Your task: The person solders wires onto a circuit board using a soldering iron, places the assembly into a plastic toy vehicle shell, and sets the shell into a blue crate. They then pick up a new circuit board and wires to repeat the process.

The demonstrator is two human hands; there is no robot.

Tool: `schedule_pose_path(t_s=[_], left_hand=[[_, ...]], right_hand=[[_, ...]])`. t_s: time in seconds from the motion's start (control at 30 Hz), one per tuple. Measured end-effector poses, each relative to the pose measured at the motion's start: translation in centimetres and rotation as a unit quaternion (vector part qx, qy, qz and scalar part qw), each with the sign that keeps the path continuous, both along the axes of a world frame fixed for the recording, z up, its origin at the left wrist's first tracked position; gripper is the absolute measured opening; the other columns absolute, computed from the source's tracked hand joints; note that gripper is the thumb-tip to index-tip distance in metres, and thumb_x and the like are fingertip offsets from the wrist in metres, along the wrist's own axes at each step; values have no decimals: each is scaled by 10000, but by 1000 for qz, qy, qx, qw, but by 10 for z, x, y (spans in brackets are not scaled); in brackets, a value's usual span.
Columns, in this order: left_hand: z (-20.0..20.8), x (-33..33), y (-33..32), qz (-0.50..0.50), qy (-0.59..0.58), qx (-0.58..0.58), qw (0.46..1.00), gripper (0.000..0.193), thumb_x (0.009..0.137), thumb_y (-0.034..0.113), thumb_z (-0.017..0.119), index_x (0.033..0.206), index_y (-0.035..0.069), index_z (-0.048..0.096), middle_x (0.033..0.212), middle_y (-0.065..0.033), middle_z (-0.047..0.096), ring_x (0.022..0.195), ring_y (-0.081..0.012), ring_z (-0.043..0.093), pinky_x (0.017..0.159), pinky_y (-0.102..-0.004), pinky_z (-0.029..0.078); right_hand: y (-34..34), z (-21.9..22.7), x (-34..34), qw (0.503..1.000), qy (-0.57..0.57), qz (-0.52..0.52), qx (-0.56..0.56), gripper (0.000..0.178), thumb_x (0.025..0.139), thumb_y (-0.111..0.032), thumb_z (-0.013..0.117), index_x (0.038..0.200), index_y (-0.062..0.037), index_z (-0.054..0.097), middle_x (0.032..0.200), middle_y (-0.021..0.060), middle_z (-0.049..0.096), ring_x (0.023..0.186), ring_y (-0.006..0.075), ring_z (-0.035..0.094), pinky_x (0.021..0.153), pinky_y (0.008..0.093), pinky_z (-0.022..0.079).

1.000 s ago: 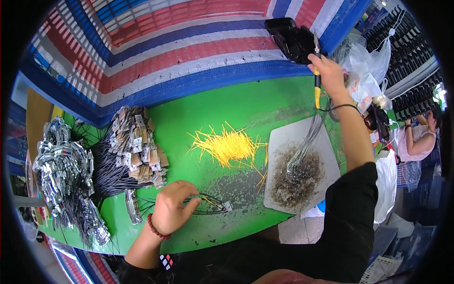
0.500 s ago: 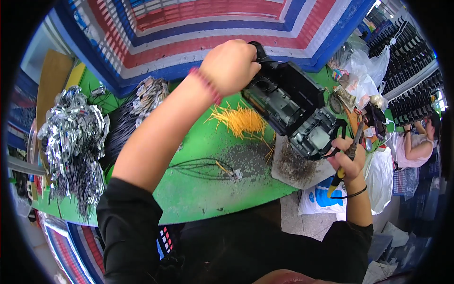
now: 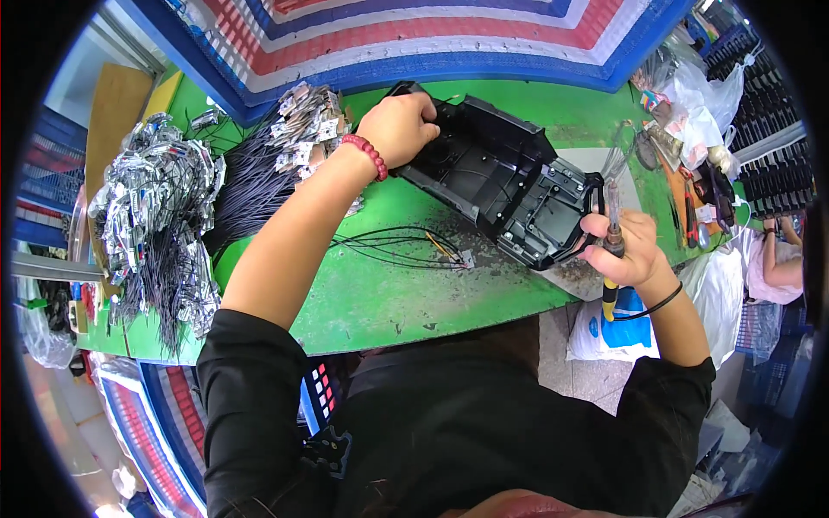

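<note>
A black plastic housing [image 3: 488, 177], open side up and tilted, spans the space between my hands above the green bench. My left hand [image 3: 399, 129], with a red bead bracelet at the wrist, is closed on its far-left end. My right hand [image 3: 629, 246] is curled around a soldering iron [image 3: 611, 292] with a yellow and black grip, its metal shaft pointing up. Fingertips of that hand also touch the housing's near-right end. Thin black cables [image 3: 393, 246] with a small metal plate lie on the bench below the housing.
Bundles of silvery parts with black wires [image 3: 160, 207] and a second wire bundle [image 3: 276, 164] cover the left. Behind stands a blue, white and red striped crate [image 3: 414, 65]. Pliers [image 3: 689, 207] and plastic bags [image 3: 686, 104] sit at right. A co-worker's arm [image 3: 781, 259] shows far right.
The housing has turned flatter and shifted left with my left hand. It now hides the yellow strands seen before. The soldering iron stays in my right hand. The whole view has also shifted.
</note>
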State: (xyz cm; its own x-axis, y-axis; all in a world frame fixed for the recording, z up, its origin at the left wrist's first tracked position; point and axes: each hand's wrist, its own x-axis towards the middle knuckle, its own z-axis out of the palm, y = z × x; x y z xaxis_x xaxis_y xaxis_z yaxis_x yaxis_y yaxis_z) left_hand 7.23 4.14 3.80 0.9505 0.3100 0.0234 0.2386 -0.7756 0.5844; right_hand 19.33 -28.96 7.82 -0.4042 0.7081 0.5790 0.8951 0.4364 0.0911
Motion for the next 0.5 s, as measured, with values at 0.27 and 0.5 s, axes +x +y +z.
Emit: schedule_pose_path(t_s=[0.27,0.5], left_hand=[[-34,6,-3,12,-131,159,979,292,770,154,724,1024,64,610,944,-161,673,930,-354,646,802,-434,525],[-36,5,4,43,-134,-73,987,162,893,166,646,973,33,693,757,-59,689,692,-133,631,644,-285,505]], right_hand=[[-10,-5,-5,999,20,-15,-30,262,706,-98,705,929,-130,570,893,157,646,651,273,648,650,384,580],[-11,-9,6,999,-4,-20,-39,281,700,-79,704,953,-154,606,891,140,652,683,275,651,640,370,575]])
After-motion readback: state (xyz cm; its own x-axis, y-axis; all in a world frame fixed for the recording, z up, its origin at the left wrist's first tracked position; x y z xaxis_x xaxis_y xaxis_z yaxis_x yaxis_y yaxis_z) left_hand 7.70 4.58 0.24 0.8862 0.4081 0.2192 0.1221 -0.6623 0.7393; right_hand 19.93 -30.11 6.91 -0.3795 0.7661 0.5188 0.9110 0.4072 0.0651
